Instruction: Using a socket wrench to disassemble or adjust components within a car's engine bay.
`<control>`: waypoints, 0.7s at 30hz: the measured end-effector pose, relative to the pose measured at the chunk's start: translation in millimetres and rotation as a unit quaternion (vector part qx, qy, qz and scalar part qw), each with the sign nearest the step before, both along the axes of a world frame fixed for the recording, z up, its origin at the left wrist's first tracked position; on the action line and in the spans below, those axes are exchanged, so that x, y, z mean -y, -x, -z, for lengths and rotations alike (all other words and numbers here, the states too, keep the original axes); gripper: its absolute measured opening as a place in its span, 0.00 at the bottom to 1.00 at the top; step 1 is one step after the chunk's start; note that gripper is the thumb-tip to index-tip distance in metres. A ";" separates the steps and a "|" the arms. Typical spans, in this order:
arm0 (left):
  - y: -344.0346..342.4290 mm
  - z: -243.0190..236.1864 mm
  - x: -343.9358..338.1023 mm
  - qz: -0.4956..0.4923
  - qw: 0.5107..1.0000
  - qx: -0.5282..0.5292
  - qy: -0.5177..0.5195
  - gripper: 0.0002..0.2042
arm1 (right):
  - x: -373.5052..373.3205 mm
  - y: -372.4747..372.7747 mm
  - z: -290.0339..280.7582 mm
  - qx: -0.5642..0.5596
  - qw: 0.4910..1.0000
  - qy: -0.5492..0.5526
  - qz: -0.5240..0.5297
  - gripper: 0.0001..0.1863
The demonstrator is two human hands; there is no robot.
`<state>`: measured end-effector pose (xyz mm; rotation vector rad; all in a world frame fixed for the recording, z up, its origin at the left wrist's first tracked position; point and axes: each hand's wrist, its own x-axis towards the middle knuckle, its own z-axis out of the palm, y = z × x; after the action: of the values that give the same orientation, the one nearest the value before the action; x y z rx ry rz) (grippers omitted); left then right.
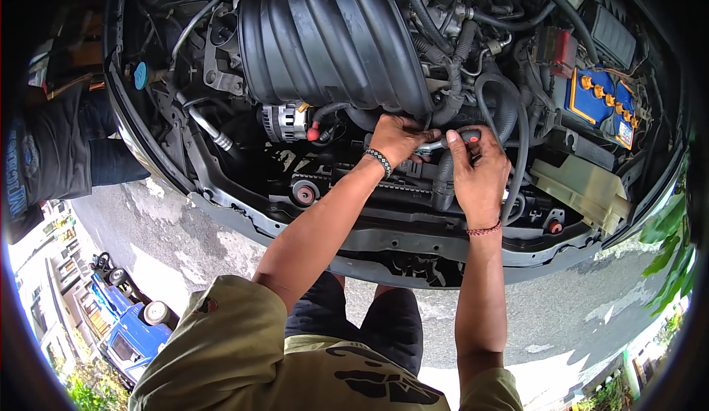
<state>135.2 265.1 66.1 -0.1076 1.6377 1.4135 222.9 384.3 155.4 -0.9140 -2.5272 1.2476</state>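
Gripping tool handle (468,135): right hand (481,166); left hand (396,143), hold unclear. Battery label (625,127) print illegible.

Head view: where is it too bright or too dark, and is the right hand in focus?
In the head view, sunlit pavement at lower right washes out nearly white, and the space below the black ribbed engine cover falls partly into shadow; also in the head view, the right hand looks fairly sharp.
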 end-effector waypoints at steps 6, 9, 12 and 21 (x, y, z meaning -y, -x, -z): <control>-1.2 10.2 0.3 -0.086 0.981 0.129 -0.113 0.09 | 0.7 -9.6 5.6 0.013 1.000 0.004 0.017 0.13; 0.3 18.3 4.0 -0.101 0.962 0.192 -0.168 0.10 | -4.4 -14.7 8.1 0.023 1.000 -0.007 0.019 0.13; 2.1 21.7 6.7 -0.093 0.959 0.197 -0.180 0.10 | -8.8 -18.5 9.9 0.022 0.991 -0.133 -0.023 0.13; 6.0 22.7 4.8 0.008 0.982 0.120 -0.143 0.12 | -25.5 -14.2 14.0 -0.038 0.997 -0.054 -0.049 0.11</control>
<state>129.2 260.2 43.5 -0.0941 1.2246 1.5454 237.1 409.7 141.4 -0.7133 -2.5791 1.1357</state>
